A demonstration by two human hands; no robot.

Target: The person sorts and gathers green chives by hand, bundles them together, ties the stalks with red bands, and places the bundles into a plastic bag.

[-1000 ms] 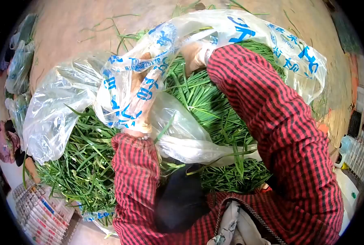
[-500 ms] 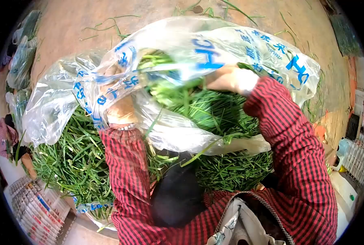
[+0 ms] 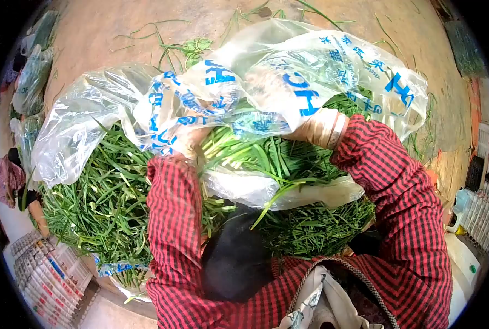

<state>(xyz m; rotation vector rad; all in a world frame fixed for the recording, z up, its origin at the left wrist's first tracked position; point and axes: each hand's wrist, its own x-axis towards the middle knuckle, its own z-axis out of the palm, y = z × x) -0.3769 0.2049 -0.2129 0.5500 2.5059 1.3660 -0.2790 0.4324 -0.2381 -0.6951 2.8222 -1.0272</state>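
Note:
A clear plastic bag [image 3: 184, 104] with blue lettering lies across a bundle of long green chives [image 3: 266, 156], whose pale stem ends point left. My left hand [image 3: 192, 140] is at the left of these stems, mostly under the crumpled film; its fingers are hidden. On the right, my right hand [image 3: 304, 130], with a pale wrap around the wrist, reaches beneath the film over the chives. The film blurs its fingers, so their grip does not show. A white lower edge of plastic [image 3: 244, 186] runs below the bundle.
A large heap of loose chives [image 3: 102, 203] lies at left, with more cut greens [image 3: 321, 225] below the bag. Filled bags [image 3: 32, 82] stand at the far left. Plastic crates [image 3: 55, 274] are at lower left, and a pale jug [image 3: 463, 205] is at right.
The film has come down and left over the bundle, bunching between my hands. My left hand has moved lower and slightly right. Scattered greens on the floor behind have come into view.

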